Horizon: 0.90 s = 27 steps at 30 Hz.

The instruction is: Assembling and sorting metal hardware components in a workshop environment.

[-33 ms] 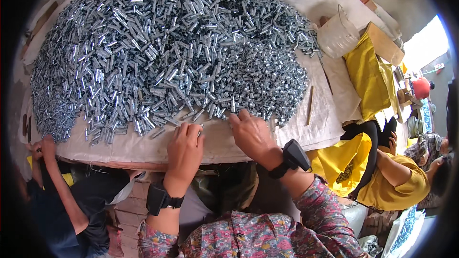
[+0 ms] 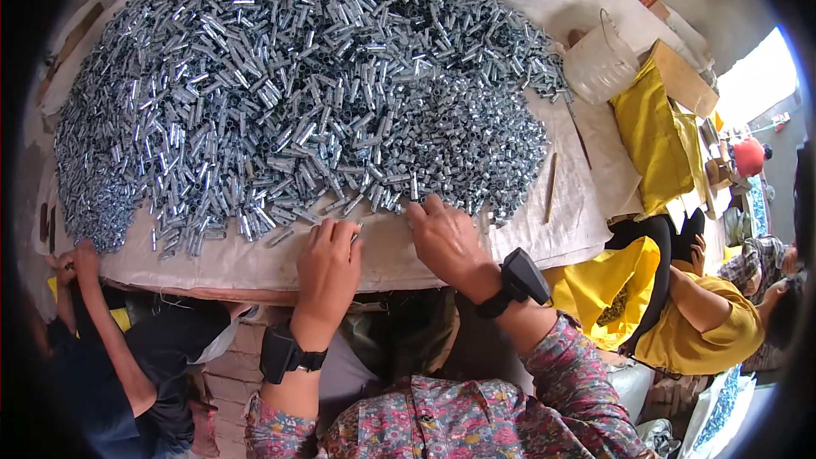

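Observation:
A wide heap of shiny silver metal tubes (image 2: 280, 93) covers the cloth-topped table in front of me. My left hand (image 2: 330, 268) is closed above the front edge of the table, its fingers curled; a small bit of a metal tube (image 2: 356, 233) shows at its fingertips. Beside it, my right hand (image 2: 446, 238) is at the front edge of the heap with fingers bent together. What those fingers hold, if anything, is hidden. Just beyond them a single tube (image 2: 415, 185) points away from me. Shorter cut rings (image 2: 476, 132) are piled at the heap's right side.
On the cloth (image 2: 518, 242) at right lies a thin stick (image 2: 552, 187). A whitish bucket (image 2: 600, 64) and a yellow sack (image 2: 654, 140) stand farther right. One person's hands (image 2: 78, 262) work at the left corner; another person (image 2: 705, 323) sits right, by an open yellow bag (image 2: 595, 289).

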Each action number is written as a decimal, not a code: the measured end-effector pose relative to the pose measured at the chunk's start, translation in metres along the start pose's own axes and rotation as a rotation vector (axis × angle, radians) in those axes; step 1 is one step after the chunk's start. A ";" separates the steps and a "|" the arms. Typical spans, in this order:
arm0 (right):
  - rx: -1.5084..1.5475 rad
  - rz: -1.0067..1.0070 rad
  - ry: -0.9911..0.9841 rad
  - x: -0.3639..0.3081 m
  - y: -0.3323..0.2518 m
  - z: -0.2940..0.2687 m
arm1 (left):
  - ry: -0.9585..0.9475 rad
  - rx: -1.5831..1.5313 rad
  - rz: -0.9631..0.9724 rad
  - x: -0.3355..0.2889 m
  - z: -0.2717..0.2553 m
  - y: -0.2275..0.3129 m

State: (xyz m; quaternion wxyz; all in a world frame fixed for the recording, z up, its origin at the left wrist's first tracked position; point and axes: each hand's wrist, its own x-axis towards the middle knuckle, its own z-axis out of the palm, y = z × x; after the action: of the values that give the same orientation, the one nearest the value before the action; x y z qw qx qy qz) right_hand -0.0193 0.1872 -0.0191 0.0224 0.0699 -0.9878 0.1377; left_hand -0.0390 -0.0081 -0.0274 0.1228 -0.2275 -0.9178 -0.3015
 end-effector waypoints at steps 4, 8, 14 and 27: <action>0.142 0.005 0.114 -0.005 0.004 0.002 | 0.003 -0.377 -0.195 -0.008 0.000 0.007; 0.779 0.153 -0.011 -0.019 -0.009 -0.029 | -0.037 -0.992 -0.491 -0.026 -0.006 0.009; 1.389 0.233 -0.095 -0.048 -0.025 -0.034 | -0.124 -1.222 -0.538 -0.038 -0.022 0.035; 1.045 0.065 -0.060 -0.059 -0.031 -0.053 | -0.125 -1.252 -0.594 -0.048 -0.029 0.051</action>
State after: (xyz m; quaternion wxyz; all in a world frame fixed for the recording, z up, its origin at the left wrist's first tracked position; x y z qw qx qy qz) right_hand 0.0452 0.1798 0.0365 -0.0483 0.0449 -0.7891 0.6107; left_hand 0.0300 -0.0060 0.0035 -0.1721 -0.0115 -0.5999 -0.7813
